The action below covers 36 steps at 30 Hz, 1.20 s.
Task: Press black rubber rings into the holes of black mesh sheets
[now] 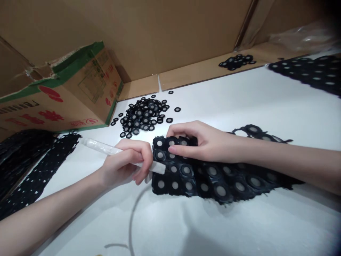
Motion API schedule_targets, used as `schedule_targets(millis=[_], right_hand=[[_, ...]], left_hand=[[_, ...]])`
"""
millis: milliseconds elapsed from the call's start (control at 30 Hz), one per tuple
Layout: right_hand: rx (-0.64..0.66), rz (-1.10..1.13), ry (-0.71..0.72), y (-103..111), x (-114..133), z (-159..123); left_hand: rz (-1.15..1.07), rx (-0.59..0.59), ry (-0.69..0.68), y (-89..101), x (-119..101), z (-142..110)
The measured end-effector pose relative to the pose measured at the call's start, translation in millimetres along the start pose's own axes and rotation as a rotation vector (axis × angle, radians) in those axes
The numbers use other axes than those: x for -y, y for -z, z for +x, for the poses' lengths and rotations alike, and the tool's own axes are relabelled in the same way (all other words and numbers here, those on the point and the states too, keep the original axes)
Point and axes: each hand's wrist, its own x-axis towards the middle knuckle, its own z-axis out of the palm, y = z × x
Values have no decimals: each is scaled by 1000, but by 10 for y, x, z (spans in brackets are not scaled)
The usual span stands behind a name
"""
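My left hand (129, 161) is closed around a white pen-shaped tool (102, 146). The tool's blunt white end (158, 167) lies against the left edge of a black sheet (204, 186) set with rows of round pieces with pale centres. My right hand (198, 140) grips the sheet's upper left part, thumb on top and the other fingers curled behind it. The sheet stretches right beneath my right forearm, and its far end has loose, torn-looking loops. A pile of loose black rings (145, 113) with pale centres lies just beyond my hands.
A printed cardboard box (90, 85) stands at the left, near black perforated strips (37, 170). Another small ring pile (237, 62) sits on the cardboard ledge at the back. A second black sheet (311, 73) and clear plastic (306, 37) lie back right. A thin grey cable (130, 220) crosses the white table (226, 231).
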Motion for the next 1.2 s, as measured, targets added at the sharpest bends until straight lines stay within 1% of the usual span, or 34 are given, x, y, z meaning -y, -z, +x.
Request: schedule_targets(millis=[100, 233, 333, 433, 600, 933, 1200], right_hand=[[-102, -123, 16, -48, 9, 12], [-232, -233, 46, -88, -12, 41], [-257, -257, 34, -91, -25, 54], [-243, -269, 10, -85, -21, 55], [-219, -251, -11, -80, -12, 52], [-212, -226, -13, -81, -21, 63], [-220, -224, 2, -90, -16, 69]], left_hand=[[96, -71, -64, -9, 10, 3], [322, -148, -211, 37, 34, 39], [550, -122, -304, 110, 42, 73], [729, -76, -349, 149, 38, 95], [829, -91, -319, 122, 20, 109], [947, -33, -287, 111, -13, 113], [934, -16, -269, 105, -16, 136]])
